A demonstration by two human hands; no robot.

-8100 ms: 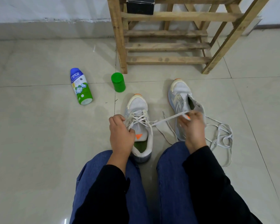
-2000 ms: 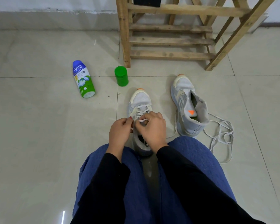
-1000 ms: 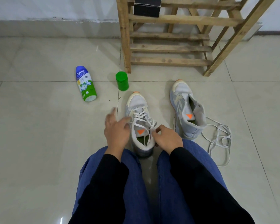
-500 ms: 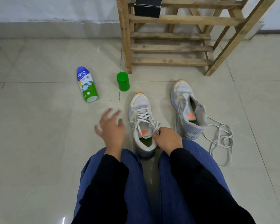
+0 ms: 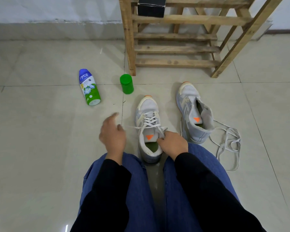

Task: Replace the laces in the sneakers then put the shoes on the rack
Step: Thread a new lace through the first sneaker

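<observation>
Tiled floor (image 5: 40, 148): right hand (image 5: 173, 144) grips laced sneaker (image 5: 147, 108); left hand (image 5: 112, 134) beside it, fingers relaxed.

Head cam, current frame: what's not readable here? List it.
All in the head view.
- Threaded lace: one end is hidden inside the gripping right hand.
- Left hand: motion-blurred, so contact with the lace's free tip is unclear.
- Laced sneaker: heel partly hidden by the knees.
- Black box and rack: cut off by the top edge.
- Bottle: small print too small to read.
</observation>
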